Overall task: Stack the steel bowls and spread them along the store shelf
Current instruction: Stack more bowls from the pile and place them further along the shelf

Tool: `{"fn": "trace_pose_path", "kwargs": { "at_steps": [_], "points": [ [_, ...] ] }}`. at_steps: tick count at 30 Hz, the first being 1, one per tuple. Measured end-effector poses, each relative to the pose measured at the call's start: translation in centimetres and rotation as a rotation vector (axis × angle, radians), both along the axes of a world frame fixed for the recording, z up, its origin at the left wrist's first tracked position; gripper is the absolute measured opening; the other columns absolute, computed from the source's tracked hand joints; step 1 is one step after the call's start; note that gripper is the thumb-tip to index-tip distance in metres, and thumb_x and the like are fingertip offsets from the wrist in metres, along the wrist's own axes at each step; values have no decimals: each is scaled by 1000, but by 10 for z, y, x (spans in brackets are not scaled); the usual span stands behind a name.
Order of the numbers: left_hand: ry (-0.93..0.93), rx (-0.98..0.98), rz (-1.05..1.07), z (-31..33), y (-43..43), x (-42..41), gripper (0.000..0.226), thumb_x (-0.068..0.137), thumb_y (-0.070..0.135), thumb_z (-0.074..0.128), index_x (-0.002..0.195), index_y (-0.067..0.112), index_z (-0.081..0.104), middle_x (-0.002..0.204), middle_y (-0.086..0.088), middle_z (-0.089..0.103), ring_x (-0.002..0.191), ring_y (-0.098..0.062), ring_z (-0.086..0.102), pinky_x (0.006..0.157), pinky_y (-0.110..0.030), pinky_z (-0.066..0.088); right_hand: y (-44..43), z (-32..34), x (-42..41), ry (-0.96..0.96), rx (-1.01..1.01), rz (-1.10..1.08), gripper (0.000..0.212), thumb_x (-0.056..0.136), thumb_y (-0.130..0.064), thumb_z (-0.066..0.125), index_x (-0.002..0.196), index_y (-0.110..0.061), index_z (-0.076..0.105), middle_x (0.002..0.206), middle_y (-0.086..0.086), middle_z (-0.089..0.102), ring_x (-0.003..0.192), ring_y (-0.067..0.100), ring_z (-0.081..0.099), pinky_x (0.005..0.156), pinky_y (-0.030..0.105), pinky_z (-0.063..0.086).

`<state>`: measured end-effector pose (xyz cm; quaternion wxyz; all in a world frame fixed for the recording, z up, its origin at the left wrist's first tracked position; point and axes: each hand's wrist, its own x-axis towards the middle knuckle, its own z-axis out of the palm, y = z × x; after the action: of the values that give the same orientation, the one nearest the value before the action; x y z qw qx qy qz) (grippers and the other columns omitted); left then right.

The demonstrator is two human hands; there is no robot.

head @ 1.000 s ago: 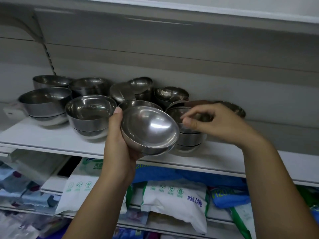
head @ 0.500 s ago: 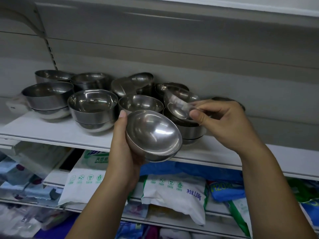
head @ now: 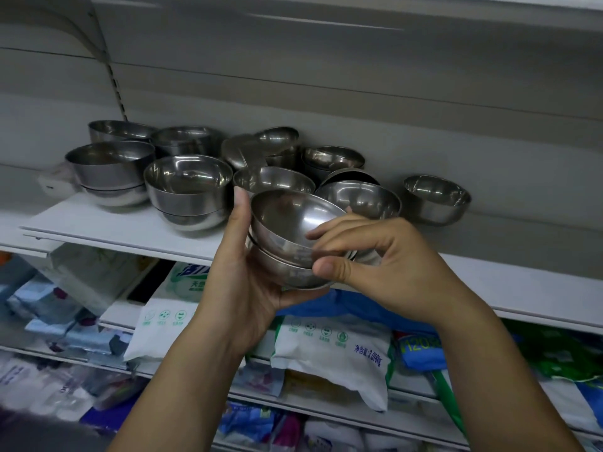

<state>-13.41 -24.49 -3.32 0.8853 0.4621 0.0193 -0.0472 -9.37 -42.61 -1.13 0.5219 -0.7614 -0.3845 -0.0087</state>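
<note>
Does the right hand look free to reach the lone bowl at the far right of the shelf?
Probably not at once: the right hand is pinching the upper bowl nested in the one the left hand cradles. Once it lets go, the lone bowl stands apart with bare shelf around it.

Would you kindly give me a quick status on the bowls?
Left hand cradles lower steel bowl. Right hand nests upper steel bowl into it. White shelf open rightward.

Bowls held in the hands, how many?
2, nested: the upper bowl pinched by the right hand, the lower bowl cupped in the left hand. Another between them may be hidden.
</note>
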Motion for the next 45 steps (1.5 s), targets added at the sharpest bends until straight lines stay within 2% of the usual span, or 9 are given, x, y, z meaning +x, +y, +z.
{"fn": "trace_pose_path", "kwargs": {
  "at_steps": [7,12,16,20,29,34,41,43,45],
  "points": [
    [38,-74,22,-8,-16,-11,70,85,73,46,119,17,73,123,-18,72,113,-37,69,99,-62,49,-14,-6,-3,14,-49,33,25,73,-38,81,94,-24,82,101,-9,77,110,6,67,98,23,51],
    [62,-113,75,-8,-40,-20,70,86,70,45,126,17,68,120,-20,72,107,-42,71,78,-55,61,-47,-3,4,-56,84,-10,34,81,-39,76,108,-19,78,116,-5,75,117,13,67,103,31,51],
    [89,-153,91,-12,-69,-25,72,80,69,50,127,17,68,121,-20,72,106,-43,71,78,-59,60,-95,-6,34,-72,151,-235,30,83,-37,75,110,-23,77,116,-9,75,116,10,67,106,38,51],
    [98,-177,94,-15,-101,-25,69,84,67,47,126,16,68,119,-21,72,106,-43,71,83,-62,56,-145,-19,87,-38,108,-491,36,84,-39,81,117,-25,75,118,-13,73,115,4,65,105,29,49],
    [119,-170,99,-18,-161,-7,64,89,66,45,124,19,71,123,-18,71,111,-42,69,93,-61,53,-187,-44,161,-103,-21,-599,49,71,-23,93,109,-33,63,97,-23,62,89,3,62,75,1,41],
    [138,-152,141,-19,-179,4,65,89,68,46,125,20,70,122,-16,72,109,-41,70,74,-51,61,-186,-62,189,59,-48,-577,66,69,-43,93,125,-29,61,123,-5,67,111,18,65,91,25,50],
    [135,-180,193,-27,-189,5,66,89,68,46,130,21,66,124,-16,71,109,-42,70,72,-50,61,-191,-64,193,102,-2,-568,69,72,-34,93,132,-23,61,109,-14,60,97,7,58,66,-7,35],
    [128,-180,202,-28,-189,5,66,89,68,46,130,21,67,124,-17,71,109,-42,70,71,-50,61,-191,-63,189,93,5,-558,63,73,-31,92,128,-27,61,106,-21,59,96,7,58,69,-5,40],
    [121,-179,213,-28,-191,4,67,87,68,47,129,20,67,123,-17,71,107,-43,70,71,-50,62,-190,-64,189,81,31,-555,58,73,-31,92,123,-28,62,109,-19,64,100,12,63,90,16,52]
  ]
}}
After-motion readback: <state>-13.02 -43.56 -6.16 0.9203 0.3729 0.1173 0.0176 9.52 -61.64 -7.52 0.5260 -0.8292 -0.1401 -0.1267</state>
